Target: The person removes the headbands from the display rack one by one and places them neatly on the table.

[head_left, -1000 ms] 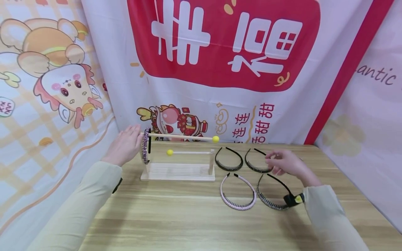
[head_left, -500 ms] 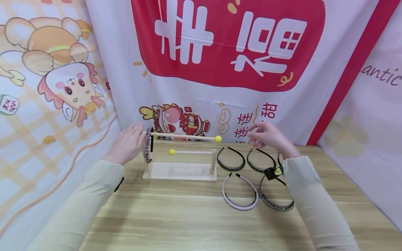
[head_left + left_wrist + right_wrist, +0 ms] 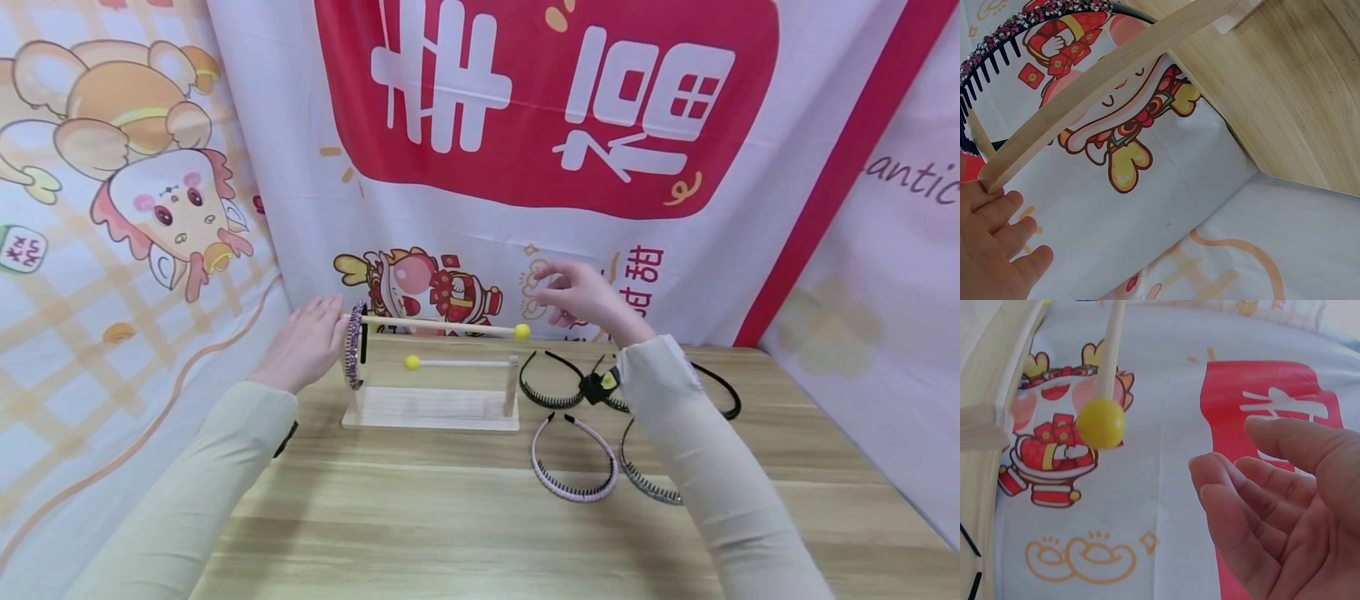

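A light wooden stand [image 3: 427, 417] has an upper rod [image 3: 442, 325] and a lower rod [image 3: 465, 363], each tipped with a yellow ball. At the upper rod's left end hangs a glittery purple headband [image 3: 352, 346], with black teeth inside it. My left hand [image 3: 303, 343] touches the top of the stand's left post [image 3: 1085, 94], its fingers fairly straight. Beyond the upper rod's yellow ball [image 3: 522, 332], my right hand [image 3: 581, 298] hovers with nothing in it. The right wrist view shows the right thumb and fingers [image 3: 1222, 506] loosely bent and apart from that yellow ball [image 3: 1101, 424].
Several headbands lie right of the stand: a black one [image 3: 551, 400], a pink one [image 3: 573, 492], a grey glittery one [image 3: 652, 485] and a black one at far right [image 3: 723, 387]. My right forearm partly covers some. A printed cloth [image 3: 465, 200] hangs behind the table [image 3: 420, 517].
My right hand has moved left and up, from over the black headbands to near the upper rod's yellow ball. The left hand stays at the post, and the head view has shifted slightly.
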`<state>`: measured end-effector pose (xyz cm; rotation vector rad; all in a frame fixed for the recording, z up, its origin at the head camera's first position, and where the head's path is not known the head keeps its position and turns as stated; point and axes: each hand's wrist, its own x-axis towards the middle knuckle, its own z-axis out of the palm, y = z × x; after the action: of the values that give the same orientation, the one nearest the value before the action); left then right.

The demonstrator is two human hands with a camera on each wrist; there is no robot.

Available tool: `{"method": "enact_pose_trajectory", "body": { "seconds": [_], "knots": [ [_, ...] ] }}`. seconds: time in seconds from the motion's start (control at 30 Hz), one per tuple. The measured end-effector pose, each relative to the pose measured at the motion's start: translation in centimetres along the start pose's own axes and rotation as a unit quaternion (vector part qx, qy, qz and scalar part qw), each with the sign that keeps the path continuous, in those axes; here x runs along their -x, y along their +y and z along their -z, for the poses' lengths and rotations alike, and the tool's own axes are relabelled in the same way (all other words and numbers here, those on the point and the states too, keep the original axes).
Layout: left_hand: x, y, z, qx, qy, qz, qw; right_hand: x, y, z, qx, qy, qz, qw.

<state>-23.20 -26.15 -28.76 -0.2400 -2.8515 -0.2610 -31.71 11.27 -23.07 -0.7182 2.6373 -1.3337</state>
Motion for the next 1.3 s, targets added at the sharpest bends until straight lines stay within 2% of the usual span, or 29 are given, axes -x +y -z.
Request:
{"method": "enact_pose_trajectory", "body": {
  "seconds": [0.2, 0.53, 0.93, 1.3],
  "knots": [
    [-0.2, -0.1, 0.0, 0.0, -0.005, 0.002, 1.0, -1.6, -2.0, -2.0, 0.007, -0.01, 0.037, 0.9992],
    [-0.3, 0.0, 0.0, 0.003, -0.015, 0.006, 0.9999, -3.6, -4.8, -6.7, -0.018, -0.024, 0.068, 0.9973],
    [-0.1, 0.0, 0.0, -0.005, 0.005, 0.001, 1.0, -4.9, -7.3, -12.5, -0.043, -0.061, 0.071, 0.9947],
    [0.0, 0.1, 0.2, -0.01, -0.007, 0.005, 0.9999, -5.5, -7.3, -16.7, -0.084, -0.103, 0.066, 0.989]
  ]
}}
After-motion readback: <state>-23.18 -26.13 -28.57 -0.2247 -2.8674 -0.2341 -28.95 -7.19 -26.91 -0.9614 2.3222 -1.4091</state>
